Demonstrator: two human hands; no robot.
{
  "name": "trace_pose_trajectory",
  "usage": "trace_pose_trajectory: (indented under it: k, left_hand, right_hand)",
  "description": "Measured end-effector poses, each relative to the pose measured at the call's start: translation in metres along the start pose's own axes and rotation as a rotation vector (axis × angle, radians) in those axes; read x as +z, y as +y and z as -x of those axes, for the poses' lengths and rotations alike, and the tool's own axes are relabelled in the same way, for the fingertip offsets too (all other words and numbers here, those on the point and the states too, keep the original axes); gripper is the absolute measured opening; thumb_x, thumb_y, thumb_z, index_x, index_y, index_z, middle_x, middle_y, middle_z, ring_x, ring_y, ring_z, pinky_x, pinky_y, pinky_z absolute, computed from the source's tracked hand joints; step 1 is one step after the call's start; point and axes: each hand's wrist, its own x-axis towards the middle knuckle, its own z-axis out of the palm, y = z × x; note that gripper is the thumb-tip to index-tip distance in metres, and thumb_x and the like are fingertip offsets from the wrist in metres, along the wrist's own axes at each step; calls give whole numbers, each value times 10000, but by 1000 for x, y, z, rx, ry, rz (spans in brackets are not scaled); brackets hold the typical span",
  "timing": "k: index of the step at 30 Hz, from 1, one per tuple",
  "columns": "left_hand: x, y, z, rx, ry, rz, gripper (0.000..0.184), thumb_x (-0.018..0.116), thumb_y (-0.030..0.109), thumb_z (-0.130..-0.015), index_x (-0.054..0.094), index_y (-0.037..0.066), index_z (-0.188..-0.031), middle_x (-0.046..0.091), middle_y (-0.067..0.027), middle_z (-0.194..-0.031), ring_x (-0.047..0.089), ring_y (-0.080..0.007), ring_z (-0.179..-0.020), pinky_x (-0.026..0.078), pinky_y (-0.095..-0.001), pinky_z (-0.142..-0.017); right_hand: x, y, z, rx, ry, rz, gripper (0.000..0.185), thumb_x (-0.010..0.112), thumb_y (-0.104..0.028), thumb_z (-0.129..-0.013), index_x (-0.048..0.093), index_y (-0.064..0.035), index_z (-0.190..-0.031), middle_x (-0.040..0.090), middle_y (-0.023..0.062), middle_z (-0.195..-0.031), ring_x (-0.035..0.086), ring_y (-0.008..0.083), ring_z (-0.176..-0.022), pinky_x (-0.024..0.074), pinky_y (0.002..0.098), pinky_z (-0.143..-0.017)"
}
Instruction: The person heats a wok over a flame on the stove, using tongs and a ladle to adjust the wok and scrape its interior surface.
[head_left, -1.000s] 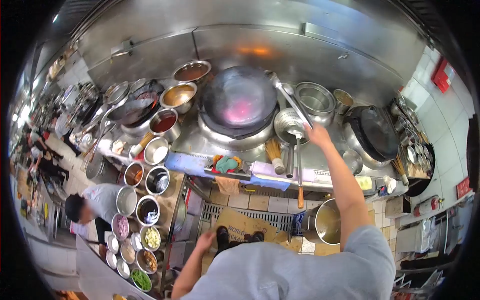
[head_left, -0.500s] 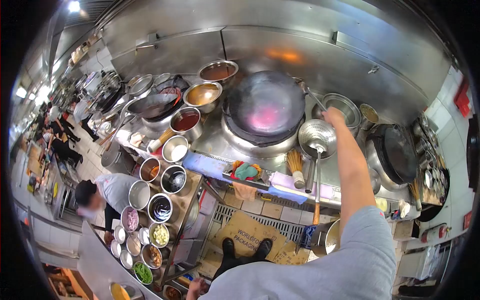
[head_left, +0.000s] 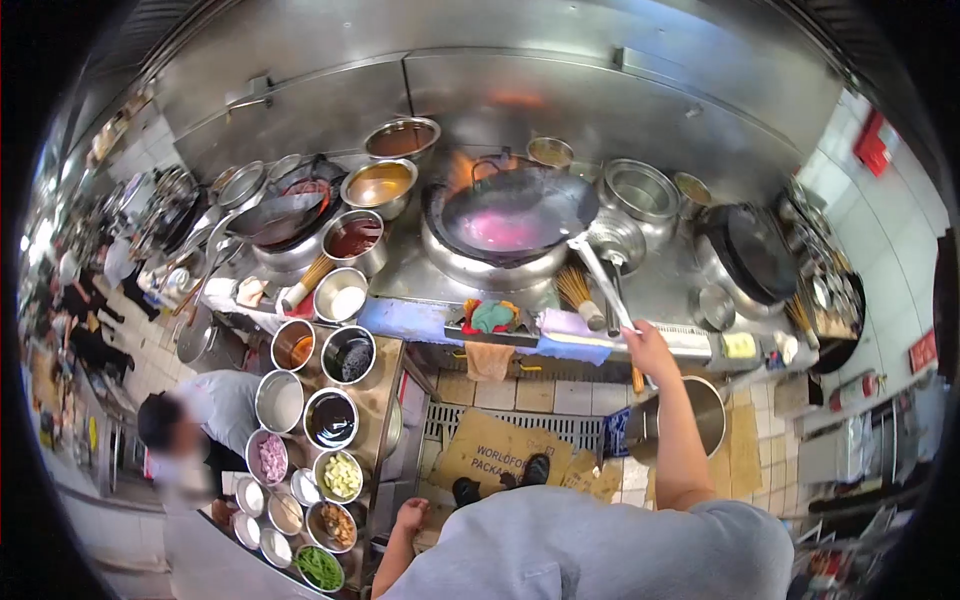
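My right hand (head_left: 650, 350) is closed round the end of the long metal handle of a large dark wok (head_left: 515, 212). Tilted over the burner ring (head_left: 490, 272), the wok shows a pinkish glow inside, and orange flames rise behind it. Just right of the wok lies a perforated strainer (head_left: 617, 242), with a ladle on it whose wooden-ended handle passes under the wok handle. My left hand (head_left: 412, 514) hangs low beside the prep counter, fingers curled; whether it holds anything cannot be made out.
Sauce bowls (head_left: 380, 184) stand left of the burner. Bowls of chopped ingredients (head_left: 340, 475) fill the left counter (head_left: 375, 400), beside a co-worker (head_left: 210, 410). A bamboo brush (head_left: 578, 290) lies at the stove edge. A second wok (head_left: 755, 255) is on the right, a large pot (head_left: 700, 415) below.
The wok has tipped and shifted right, showing flames and a bowl behind it. My right hand has come down and back with the handle. My left hand has risen into fuller view.
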Motion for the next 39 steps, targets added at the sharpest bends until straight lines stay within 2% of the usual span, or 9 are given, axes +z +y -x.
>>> trace_pose_trajectory:
  k: [4, 6, 22, 24, 26, 27, 28, 30, 39]
  left_hand:
    - [-10, 18, -19, 143, -83, -81, 219, 532, 218, -762, 510, 30, -872, 544, -40, -735, 518, -139, -608, 443, -262, -550]
    - [-13, 27, -21, 185, -152, -136, 222, 536, 220, -760, 508, 32, -875, 542, -45, -759, 521, -143, -622, 445, -264, -555]
    - [-27, -39, -25, 187, -305, -863, 411, 536, 389, -667, 564, 99, -957, 546, -96, -989, 508, -226, -937, 386, -289, -803]
    - [-26, -19, -9, 70, -285, -775, 420, 509, 392, -677, 566, 72, -943, 541, -122, -988, 506, -234, -940, 386, -298, -803]
    - [-25, -75, -80, 459, -110, -1023, 422, 495, 396, -683, 570, 62, -930, 548, -122, -974, 512, -228, -928, 390, -299, -794]
    - [-24, -72, -80, 635, 29, -1152, 424, 489, 398, -686, 572, 57, -924, 551, -122, -967, 516, -225, -923, 393, -299, -789]
    - [-30, -95, -106, 404, -81, -923, 407, 470, 388, -695, 577, 57, -907, 557, -123, -951, 522, -227, -905, 397, -301, -775]
    - [-13, 42, 10, 171, -186, -684, 346, 452, 333, -706, 587, 41, -832, 578, -132, -869, 543, -237, -829, 410, -321, -713]
    - [4, 18, -59, 263, -181, -379, 192, 527, 177, -724, 551, 26, -840, 574, -69, -720, 521, -140, -583, 424, -264, -512]
  right_hand:
    - [46, -30, 15, 116, -123, -150, 382, 493, -323, -770, 479, 21, -934, 528, 131, -625, 499, 180, -502, 390, 295, -478]
    - [73, -48, 15, 152, -105, -294, 234, 475, -260, -794, 441, -30, -774, 408, 13, -518, 357, 82, -351, 280, 229, -312]
    - [82, -94, 36, 322, -279, -520, 245, 439, -277, -812, 452, -34, -842, 394, 26, -515, 357, 90, -349, 267, 235, -299]
    - [44, -112, 56, 180, -189, -119, 436, 478, -383, -764, 474, 6, -959, 538, 142, -689, 518, 195, -493, 414, 312, -473]
    - [13, -107, 63, -13, 24, 333, 477, 505, -408, -729, 484, -2, -978, 544, 213, -870, 513, 340, -856, 405, 383, -730]
    - [-9, -132, 69, 78, 4, 461, 511, 537, -432, -697, 482, -7, -974, 544, 207, -871, 517, 329, -850, 408, 383, -730]
    - [-26, -141, 66, 50, 20, 522, 558, 573, -444, -656, 451, -13, -989, 537, 205, -890, 519, 333, -834, 411, 396, -714]
    - [-49, -152, 45, -116, 75, 864, 616, 615, -427, -611, 392, -25, -1021, 529, 167, -870, 532, 312, -798, 435, 383, -673]
    - [-46, -203, -53, -525, -2, 1294, 388, 663, -258, -573, 521, -38, -860, 564, 116, -821, 567, 248, -759, 464, 333, -601]
